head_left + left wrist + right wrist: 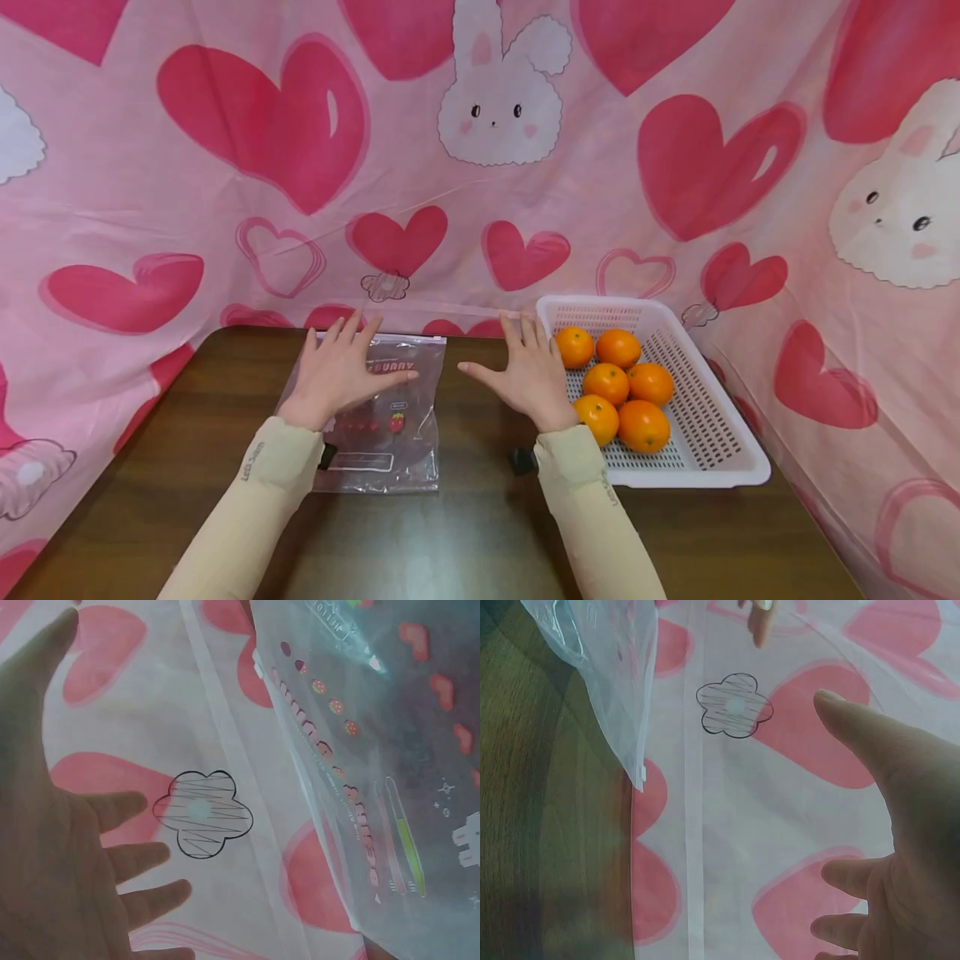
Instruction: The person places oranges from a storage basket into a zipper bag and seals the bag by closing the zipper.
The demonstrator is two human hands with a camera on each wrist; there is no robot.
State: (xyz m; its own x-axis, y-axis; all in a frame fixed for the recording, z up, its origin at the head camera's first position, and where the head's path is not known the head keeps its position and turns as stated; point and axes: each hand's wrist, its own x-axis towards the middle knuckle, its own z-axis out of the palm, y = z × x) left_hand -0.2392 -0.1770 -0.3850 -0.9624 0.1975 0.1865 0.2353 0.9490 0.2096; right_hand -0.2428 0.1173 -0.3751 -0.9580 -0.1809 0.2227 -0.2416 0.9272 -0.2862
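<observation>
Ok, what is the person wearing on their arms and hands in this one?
Both arms wear long, snug cream sleeves reaching the wrists, each with small dark lettering printed near the cuff. The left hand and right hand are bare: no gloves or rings visible. A small black device sits at each wrist.

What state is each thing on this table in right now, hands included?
Left hand: open, fingers spread above the bag.
Right hand: open, holding nothing.
Zip bag: flat on the table, looks empty.
Basket: upright, holding oranges.
Oranges: six, whole, unpeeled.
</observation>
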